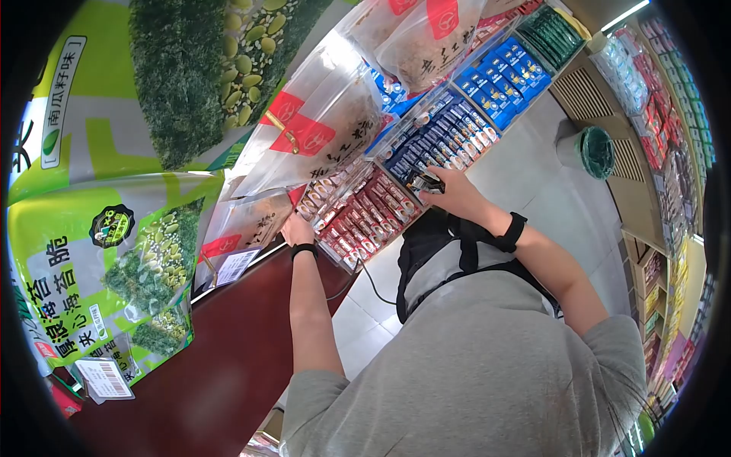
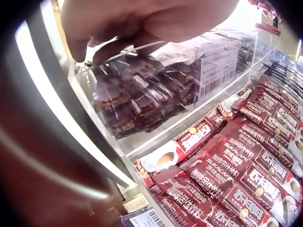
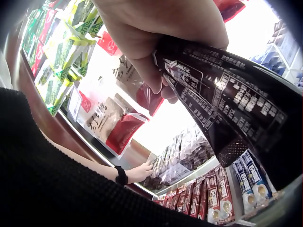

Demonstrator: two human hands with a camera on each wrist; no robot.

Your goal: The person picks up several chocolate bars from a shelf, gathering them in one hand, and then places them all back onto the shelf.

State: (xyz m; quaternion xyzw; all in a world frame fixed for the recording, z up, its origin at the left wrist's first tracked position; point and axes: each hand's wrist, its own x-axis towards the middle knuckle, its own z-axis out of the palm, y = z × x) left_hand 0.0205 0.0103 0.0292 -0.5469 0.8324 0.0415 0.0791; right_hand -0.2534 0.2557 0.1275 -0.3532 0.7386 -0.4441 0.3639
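My right hand (image 1: 457, 196) grips dark brown coffee stick sachets (image 3: 227, 94) by one end, over the front of the bins. White print covers the sachets, and two or more hang side by side in the right wrist view. My left hand (image 1: 298, 230) lies at the rim of a clear plastic bin (image 2: 173, 122), its fingers reaching over the edge. Inside that bin are dark wrapped sachets (image 2: 142, 97) behind a price label (image 2: 215, 73). Rows of red coffee sachets (image 2: 246, 175) fill the neighbouring bin, below my left hand in the left wrist view.
Blue sachets (image 1: 449, 137) and blue boxes (image 1: 502, 84) stand farther along the shelf. Large clear bags (image 1: 316, 126) and green seaweed snack packs (image 1: 99, 282) hang close on the left. A dark red surface (image 1: 221, 373) lies below them. A lined bin (image 1: 594, 152) stands across the aisle.
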